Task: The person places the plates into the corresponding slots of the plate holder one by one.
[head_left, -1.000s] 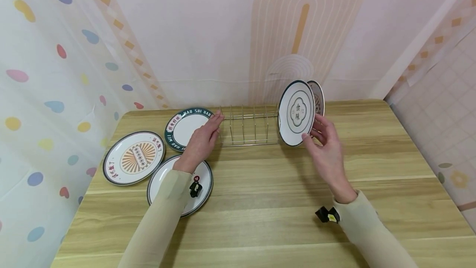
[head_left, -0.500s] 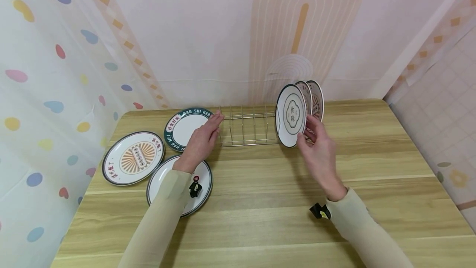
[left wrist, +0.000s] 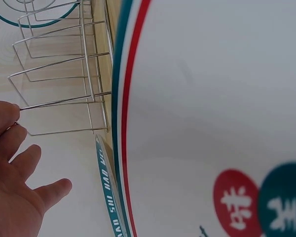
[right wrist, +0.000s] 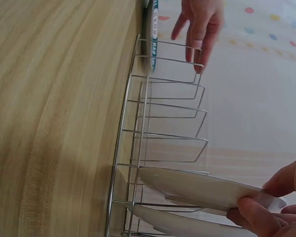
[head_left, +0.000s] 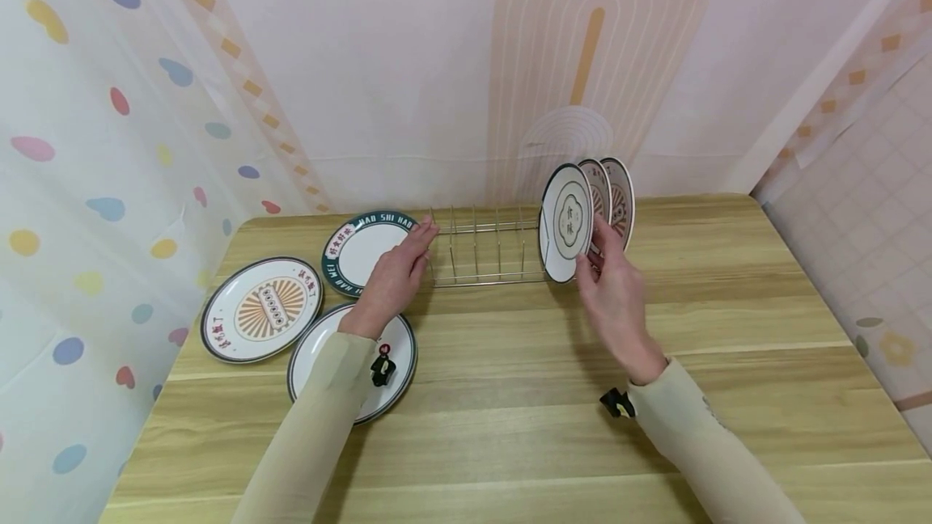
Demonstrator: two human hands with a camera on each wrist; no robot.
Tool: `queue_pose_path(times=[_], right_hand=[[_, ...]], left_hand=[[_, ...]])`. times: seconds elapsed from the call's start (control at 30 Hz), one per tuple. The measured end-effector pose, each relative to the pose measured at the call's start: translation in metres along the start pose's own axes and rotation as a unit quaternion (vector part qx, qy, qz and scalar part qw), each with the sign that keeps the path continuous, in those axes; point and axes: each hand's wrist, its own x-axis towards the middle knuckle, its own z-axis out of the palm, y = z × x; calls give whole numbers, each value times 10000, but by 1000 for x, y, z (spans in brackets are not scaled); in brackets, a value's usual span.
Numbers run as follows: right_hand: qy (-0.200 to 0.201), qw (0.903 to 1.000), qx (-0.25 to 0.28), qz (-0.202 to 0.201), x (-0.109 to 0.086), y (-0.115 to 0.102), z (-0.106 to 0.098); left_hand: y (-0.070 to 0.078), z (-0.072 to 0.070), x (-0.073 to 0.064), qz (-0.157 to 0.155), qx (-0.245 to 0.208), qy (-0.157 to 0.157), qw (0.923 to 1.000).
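My left hand holds the left end of a wire dish rack, its thumb and a finger at the end wire in the left wrist view. My right hand pinches the right edge of a white plate with a dark rim and a lettered centre. That plate stands nearly upright in the rack, its lower edge between wires in the right wrist view. Two more plates stand in the rack to its right; the outermost plate has a sunburst pattern. The right fingertips behind the held plate are partly hidden.
Left of the rack lie a green-rimmed plate, a plate with an orange sunburst and a white plate that looks stacked on another, under the left forearm. A patterned curtain hangs behind the wooden table.
My right hand has brought the lettered plate left and down into the rack, revealing a second plate behind it, and turned it more edge-on. My left hand has stayed at the rack's end.
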Motion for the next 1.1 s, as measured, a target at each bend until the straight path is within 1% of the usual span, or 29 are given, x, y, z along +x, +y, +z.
queue_pose_path(times=[0.13,0.43,0.73,1.1], right_hand=[[-2,9995,-271,-177,2,0,4],[-253,9988,-426,-6,6,0,10],[-407,9980,-465,126,6,1,14],[-328,9979,-538,-117,4,4,18]], left_hand=[[0,0,0,34,5,32,10000],[-2,2,0,90,-43,53,9999],[0,0,0,55,-17,30,10000],[-2,1,-1,95,7,68,9999]])
